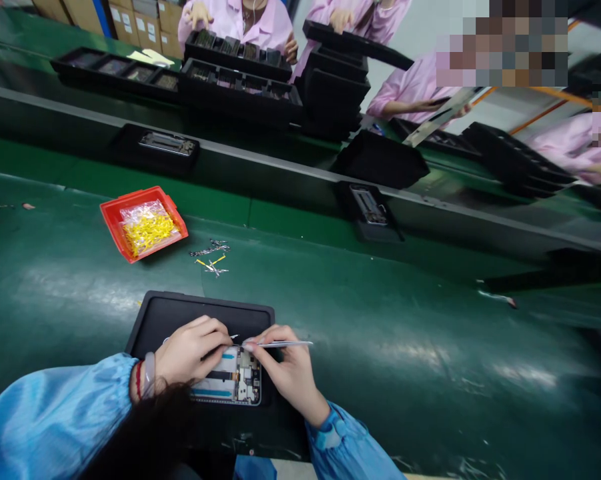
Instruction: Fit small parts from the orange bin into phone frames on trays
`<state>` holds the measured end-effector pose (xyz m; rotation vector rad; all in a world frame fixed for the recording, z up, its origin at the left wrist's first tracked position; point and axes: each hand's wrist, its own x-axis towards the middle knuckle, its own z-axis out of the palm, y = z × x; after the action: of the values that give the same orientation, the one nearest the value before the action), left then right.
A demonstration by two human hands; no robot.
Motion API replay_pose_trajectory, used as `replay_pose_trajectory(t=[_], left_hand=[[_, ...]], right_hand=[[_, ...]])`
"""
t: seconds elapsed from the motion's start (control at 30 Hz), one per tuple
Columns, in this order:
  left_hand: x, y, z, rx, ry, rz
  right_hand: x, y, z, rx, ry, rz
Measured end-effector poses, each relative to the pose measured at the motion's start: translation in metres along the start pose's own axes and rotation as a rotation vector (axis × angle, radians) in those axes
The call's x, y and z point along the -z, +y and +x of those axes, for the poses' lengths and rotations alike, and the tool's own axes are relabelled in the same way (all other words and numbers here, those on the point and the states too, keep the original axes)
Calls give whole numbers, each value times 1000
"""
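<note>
An opened phone (225, 385) with its circuit board exposed and blue strips along its body lies on a black tray (210, 308). Over its left part rests my left hand (193, 350), fingers bent and drawn together at the far edge. A small pale tip pokes out by those fingertips; what they pinch is hidden. My right hand (287, 370) is closed on slim silver tweezers (295, 344), held nearly level at the phone's far right corner. The working end of the tweezers is covered by my fingers.
Beyond the tray sits a red bin (111, 217) of yellow pieces, beside small loose strips (213, 257). Two more phones, one at left (167, 143) and one at right (367, 203), lie on black trays. Across the line, people in pink handle stacked black trays (333, 87).
</note>
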<state>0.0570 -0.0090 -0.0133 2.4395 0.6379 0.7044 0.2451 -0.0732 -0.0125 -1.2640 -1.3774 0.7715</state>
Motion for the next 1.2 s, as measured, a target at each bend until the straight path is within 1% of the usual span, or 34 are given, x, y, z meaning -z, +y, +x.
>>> replay_pose_trajectory(t=[0.17, 0.3, 0.43, 0.53, 0.63, 0.77, 0.8, 0.9, 0.93, 0.97, 1.1, 1.2], left_hand=[[2, 0, -2, -127, 29, 142], [3, 2, -3, -166, 39, 209], [3, 3, -3, -222, 65, 270], [4, 6, -2, -258, 39, 336], [4, 8, -3, -292, -11, 408], [1, 10, -6, -331, -38, 446], [0, 10, -7, -332, -33, 448], [-3, 9, -7, -316, -17, 429], [-3, 9, -7, -301, -13, 411], [-3, 9, -6, -279, -15, 389], [0, 10, -3, -204, -59, 302], [3, 11, -3, -179, -78, 277]], right_hand=[[-1, -2, 0, 37, -35, -62], [-4, -3, -3, 103, -72, -94], [-5, -3, -5, 137, -104, -95], [-5, -3, -5, 135, -120, -87], [-5, -4, -6, 117, -129, -68], [-5, -7, -8, 88, -97, -22], [-4, -8, -8, 88, -64, 6], [-3, -12, -8, 77, 114, 113], [-3, -13, -8, 65, 155, 139], [-3, -14, -8, 49, 166, 153], [-6, -9, -10, -14, 55, 134], [-9, -6, -12, -26, 32, 97]])
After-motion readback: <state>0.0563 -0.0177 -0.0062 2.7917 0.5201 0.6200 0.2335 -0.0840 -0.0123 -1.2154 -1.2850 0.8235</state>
